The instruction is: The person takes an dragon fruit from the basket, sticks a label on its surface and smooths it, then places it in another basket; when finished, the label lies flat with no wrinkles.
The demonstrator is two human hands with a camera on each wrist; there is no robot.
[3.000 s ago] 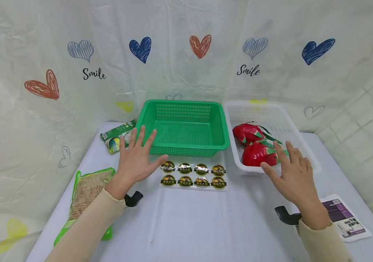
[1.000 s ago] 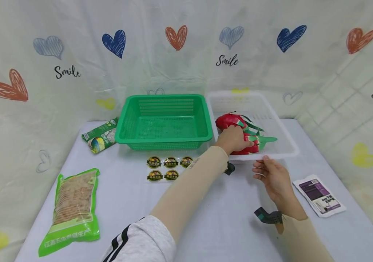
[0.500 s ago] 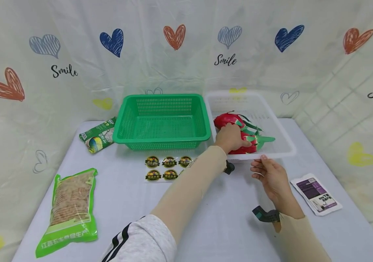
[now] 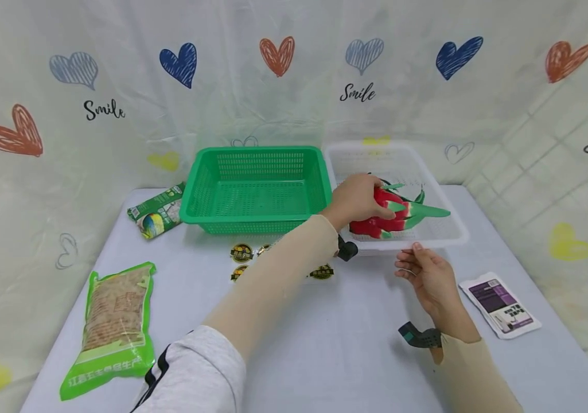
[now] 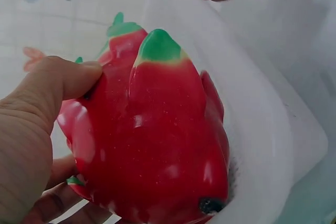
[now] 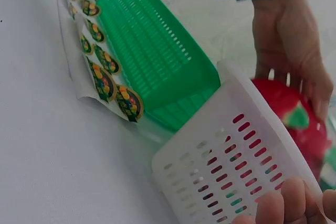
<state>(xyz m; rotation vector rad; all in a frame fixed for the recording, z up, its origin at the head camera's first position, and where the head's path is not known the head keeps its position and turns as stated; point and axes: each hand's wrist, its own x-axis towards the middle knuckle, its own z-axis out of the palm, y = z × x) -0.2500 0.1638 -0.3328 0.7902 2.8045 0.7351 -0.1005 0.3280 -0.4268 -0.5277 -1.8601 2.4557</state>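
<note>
My left hand (image 4: pixel 358 198) grips a red dragon fruit (image 5: pixel 157 129) with green leaf tips, thumb on one side and fingers curled on the other. It is raised and tilted over the white slotted basket (image 4: pixel 451 226), close to the basket's left wall. A second dragon fruit is mostly hidden behind the held one; dark green leaf tips (image 4: pixel 420 196) show there. My right hand (image 4: pixel 433 281) holds the front rim of the white basket, with the thumb at the rim and the fingers curled on the outside.
A green basket (image 4: pixel 257 219) stands left of the white one. A sheet of round stickers (image 6: pixel 105 77) lies before it, partly under my left forearm. A green packet (image 4: pixel 159 211), a brown-filled bag (image 4: pixel 118 312) and a white-purple packet (image 4: pixel 501 305) lie on the table (image 4: pixel 355 355).
Both hands have gone from hovering open to the white basket. In the last half second the left hand has lifted the dragon fruit up and slightly left; the right hand has stayed at the rim.
</note>
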